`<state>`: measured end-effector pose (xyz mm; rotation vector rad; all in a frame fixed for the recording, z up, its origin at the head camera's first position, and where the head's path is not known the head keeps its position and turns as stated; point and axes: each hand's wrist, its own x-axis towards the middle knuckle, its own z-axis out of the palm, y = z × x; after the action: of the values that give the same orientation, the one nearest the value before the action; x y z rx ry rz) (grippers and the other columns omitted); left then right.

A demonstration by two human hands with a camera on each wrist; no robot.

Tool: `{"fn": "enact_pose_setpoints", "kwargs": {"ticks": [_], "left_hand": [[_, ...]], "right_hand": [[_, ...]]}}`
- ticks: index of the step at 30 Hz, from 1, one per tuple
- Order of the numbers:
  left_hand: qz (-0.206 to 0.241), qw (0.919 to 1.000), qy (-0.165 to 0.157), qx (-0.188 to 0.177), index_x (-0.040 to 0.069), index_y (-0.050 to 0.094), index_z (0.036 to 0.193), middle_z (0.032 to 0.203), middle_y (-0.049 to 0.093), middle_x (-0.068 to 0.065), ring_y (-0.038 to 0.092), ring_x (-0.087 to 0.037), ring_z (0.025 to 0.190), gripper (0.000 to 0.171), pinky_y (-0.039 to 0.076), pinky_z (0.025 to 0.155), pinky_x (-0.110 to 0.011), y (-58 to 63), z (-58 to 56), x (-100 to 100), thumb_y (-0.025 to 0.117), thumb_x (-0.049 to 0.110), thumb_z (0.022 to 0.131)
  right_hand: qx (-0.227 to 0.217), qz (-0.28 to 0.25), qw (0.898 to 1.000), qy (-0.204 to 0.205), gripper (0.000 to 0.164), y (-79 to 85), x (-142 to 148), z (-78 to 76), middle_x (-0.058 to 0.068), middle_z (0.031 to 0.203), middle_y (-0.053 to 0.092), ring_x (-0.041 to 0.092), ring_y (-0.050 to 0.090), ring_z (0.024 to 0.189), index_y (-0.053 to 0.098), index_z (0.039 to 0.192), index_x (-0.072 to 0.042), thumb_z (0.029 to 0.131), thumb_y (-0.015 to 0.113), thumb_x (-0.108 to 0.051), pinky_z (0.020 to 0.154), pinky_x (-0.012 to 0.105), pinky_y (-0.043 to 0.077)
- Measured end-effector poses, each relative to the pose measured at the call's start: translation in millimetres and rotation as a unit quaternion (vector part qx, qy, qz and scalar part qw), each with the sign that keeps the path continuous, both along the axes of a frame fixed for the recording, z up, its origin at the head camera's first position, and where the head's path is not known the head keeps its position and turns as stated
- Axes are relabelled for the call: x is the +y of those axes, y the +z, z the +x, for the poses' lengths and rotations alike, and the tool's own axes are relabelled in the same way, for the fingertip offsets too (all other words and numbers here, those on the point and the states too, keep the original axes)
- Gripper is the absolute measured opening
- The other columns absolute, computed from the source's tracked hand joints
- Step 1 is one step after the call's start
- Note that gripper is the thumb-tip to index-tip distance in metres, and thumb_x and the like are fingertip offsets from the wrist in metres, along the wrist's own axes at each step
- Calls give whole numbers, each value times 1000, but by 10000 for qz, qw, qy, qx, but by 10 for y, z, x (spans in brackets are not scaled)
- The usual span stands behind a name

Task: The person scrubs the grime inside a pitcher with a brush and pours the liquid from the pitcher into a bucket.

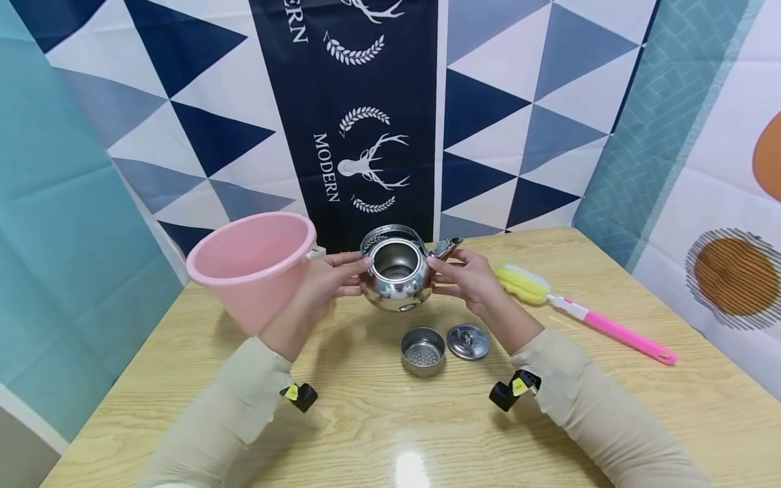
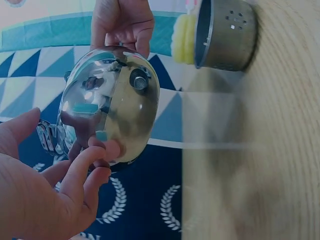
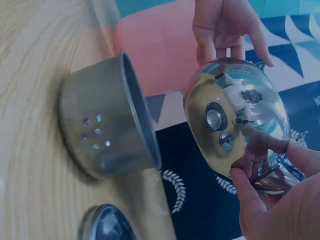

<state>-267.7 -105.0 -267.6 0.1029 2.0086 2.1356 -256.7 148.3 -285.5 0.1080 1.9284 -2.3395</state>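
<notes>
A shiny stainless-steel teapot (image 1: 399,288), its lid off and round mouth facing me, is held between both hands above the table. My left hand (image 1: 329,279) holds its left side, thumb near the rim and fingers along the body. On the spout side, my right hand (image 1: 466,279) grips the pot with its thumb by the base of the spout (image 1: 447,247). The wrist views show the polished body (image 2: 132,110) reflecting the strainer. Below the pot stand a perforated steel strainer basket (image 1: 422,366) and a round knobbed lid (image 1: 468,343), side by side.
A pink bucket (image 1: 256,291) stands at the left, close behind my left forearm. To the right lies a bottle brush (image 1: 573,308) with a yellow sponge head and pink handle. Patterned cloth (image 1: 488,135) backs the wooden table (image 1: 366,427).
</notes>
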Motion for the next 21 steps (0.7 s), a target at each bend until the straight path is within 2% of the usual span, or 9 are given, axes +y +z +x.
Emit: {"fn": "enact_pose_setpoints", "kwargs": {"ticks": [6, 9, 14, 21], "left_hand": [[55, 9996, 68, -269, -4, 60, 127, 89, 70, -9, 68, -18, 69, 44, 61, 69, -30, -120, -84, 64, 73, 13, 89], [41, 9990, 66, -450, -4, 62, 125, 88, 69, -8, 68, -17, 69, 42, 61, 70, -30, -173, -123, 94, 73, 15, 89], [96, 9984, 99, -548, -4, 62, 124, 81, 69, -7, 68, -17, 65, 42, 61, 66, -30, -270, -183, 117, 74, 14, 88], [12, 9974, 130, -712, 1, 68, 118, 88, 69, -8, 67, -17, 68, 38, 61, 69, -32, -410, -231, 168, 78, 17, 85]], "right_hand": [[-234, 36, 9997, -5, 28, -83, 15, -61, 2, 78, 70, 18, 70, 76, 52, 115, -3, 93, 67, -12, 72, 34, 61], [-383, 59, 9992, -59, 33, -107, 25, -78, 2, 79, 69, 18, 69, 74, 50, 119, -1, 93, 67, -12, 72, 34, 61], [-536, 0, 9985, -135, 41, -168, 26, -91, 3, 79, 68, 17, 69, 72, 45, 127, 4, 94, 65, -11, 71, 32, 61], [-781, 150, 9967, -169, 51, -278, 64, -119, 6, 84, 66, 17, 69, 72, 40, 135, 8, 95, 65, -11, 73, 32, 61]]}}
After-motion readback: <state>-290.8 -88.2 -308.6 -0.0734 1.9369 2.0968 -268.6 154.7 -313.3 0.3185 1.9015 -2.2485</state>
